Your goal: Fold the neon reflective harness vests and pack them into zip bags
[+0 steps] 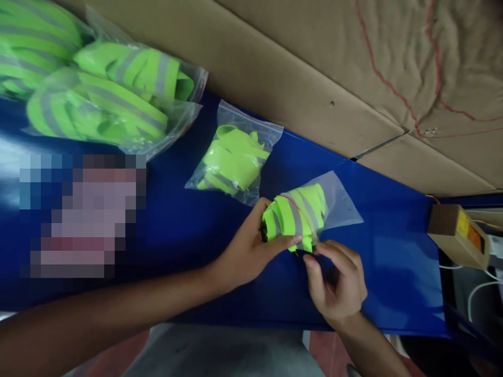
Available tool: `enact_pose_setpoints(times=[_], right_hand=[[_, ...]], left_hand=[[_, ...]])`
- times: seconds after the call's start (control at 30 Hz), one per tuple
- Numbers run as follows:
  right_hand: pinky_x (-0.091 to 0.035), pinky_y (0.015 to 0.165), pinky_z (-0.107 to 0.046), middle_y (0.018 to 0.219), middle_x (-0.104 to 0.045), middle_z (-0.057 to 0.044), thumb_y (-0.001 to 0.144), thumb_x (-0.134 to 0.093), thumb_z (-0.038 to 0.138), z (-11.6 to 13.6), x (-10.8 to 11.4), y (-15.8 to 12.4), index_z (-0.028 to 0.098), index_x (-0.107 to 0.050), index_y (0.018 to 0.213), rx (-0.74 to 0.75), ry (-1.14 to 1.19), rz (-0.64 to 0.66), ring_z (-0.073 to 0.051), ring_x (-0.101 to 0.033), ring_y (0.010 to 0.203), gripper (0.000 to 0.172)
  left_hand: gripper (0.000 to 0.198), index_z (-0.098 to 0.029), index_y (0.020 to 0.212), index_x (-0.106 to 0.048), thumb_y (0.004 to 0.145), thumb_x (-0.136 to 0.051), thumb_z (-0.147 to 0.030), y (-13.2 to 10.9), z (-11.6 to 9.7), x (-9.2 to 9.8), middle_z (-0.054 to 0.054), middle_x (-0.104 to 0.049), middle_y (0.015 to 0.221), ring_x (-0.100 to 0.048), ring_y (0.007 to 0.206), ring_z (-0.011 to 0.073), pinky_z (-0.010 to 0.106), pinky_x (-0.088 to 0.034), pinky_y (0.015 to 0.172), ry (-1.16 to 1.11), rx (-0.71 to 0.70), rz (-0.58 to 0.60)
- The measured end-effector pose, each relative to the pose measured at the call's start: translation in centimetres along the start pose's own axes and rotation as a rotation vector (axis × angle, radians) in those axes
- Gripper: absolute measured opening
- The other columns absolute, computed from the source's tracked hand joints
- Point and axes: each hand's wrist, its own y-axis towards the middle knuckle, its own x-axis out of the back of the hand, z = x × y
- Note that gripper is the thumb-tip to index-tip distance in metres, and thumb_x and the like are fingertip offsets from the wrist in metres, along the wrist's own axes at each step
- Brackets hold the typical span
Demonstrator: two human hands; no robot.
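A rolled bundle of fluorescent yellow-green reflective band (293, 217) with grey stripes lies partly in a clear zip bag (342, 201). The bag's red seal line crosses the top of the bundle, and its flat part sticks out to the upper right. My left hand (251, 246) is closed around the near left side of the bundle, thumb across its front. At the bundle's lower right corner, my right hand (340, 280) pinches the bag's edge between thumb and forefinger, its other fingers curled. What lies exactly between those fingertips is hard to see.
Another bagged green bundle (236, 159) lies just beyond my left hand. Several larger bagged bundles (106, 104) are piled at the upper left. A blurred-out rectangle (86, 214) lies on the blue table (176, 220). Cardboard (275, 68) borders the far edge; a small box (451, 230) stands right.
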Motion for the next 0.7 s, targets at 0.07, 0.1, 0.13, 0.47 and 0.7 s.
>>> enact_pose_setpoints(times=[0.07,0.1,0.13,0.47,0.7], right_hand=[[-0.061,0.081,-0.033,0.101,-0.071,-0.006,0.092,-0.072,0.015,0.3,-0.2,0.3,0.023,-0.063,0.123,-0.088,-0.02,-0.004,-0.019,-0.071,0.094,0.033],[-0.061,0.081,-0.032,0.1,-0.071,-0.005,0.093,-0.071,0.014,0.4,-0.2,0.5,0.023,-0.064,0.12,-0.117,-0.023,0.001,-0.018,-0.071,0.093,0.029],[-0.06,0.081,-0.031,0.099,-0.071,-0.004,0.093,-0.07,0.013,0.4,-0.3,0.6,0.023,-0.064,0.117,-0.131,-0.025,0.012,-0.017,-0.071,0.091,0.027],[-0.055,0.064,-0.024,0.082,-0.072,-0.002,0.094,-0.067,0.019,-1.0,-1.2,1.5,0.019,-0.06,0.098,-0.109,-0.254,0.067,-0.014,-0.071,0.07,0.008],[-0.056,0.07,-0.022,0.092,-0.074,-0.005,0.094,-0.065,0.011,1.7,-2.2,-0.2,0.018,-0.057,0.103,0.015,-0.022,0.146,-0.012,-0.072,0.077,0.014]], left_hand=[[0.039,-0.02,0.102,-0.05,0.082,-0.082,-0.033,-0.2,0.2,0.1,-0.001,-0.06,0.092,-0.059,0.086,0.0149,0.026,-0.05,0.076,0.045,-0.01,0.023],[0.039,-0.02,0.102,-0.05,0.083,-0.081,-0.033,-0.3,0.3,0.2,-0.002,-0.059,0.092,-0.058,0.085,0.0145,0.026,-0.049,0.074,0.092,-0.026,0.025],[0.037,-0.02,0.102,-0.049,0.084,-0.08,-0.033,-0.3,0.3,0.4,-0.002,-0.058,0.091,-0.057,0.083,0.0142,0.026,-0.048,0.073,0.156,-0.044,0.021],[0.031,-0.021,0.11,-0.047,0.091,-0.069,-0.031,0.2,0.1,0.8,0.001,-0.06,0.1,-0.059,0.084,0.0155,0.028,-0.046,0.07,0.472,-0.292,-0.074],[0.036,-0.022,0.116,-0.043,0.086,-0.062,-0.015,0.6,1.3,1.0,0.004,-0.055,0.113,-0.058,0.097,0.017,0.03,-0.047,0.082,0.547,-0.546,-0.082]])
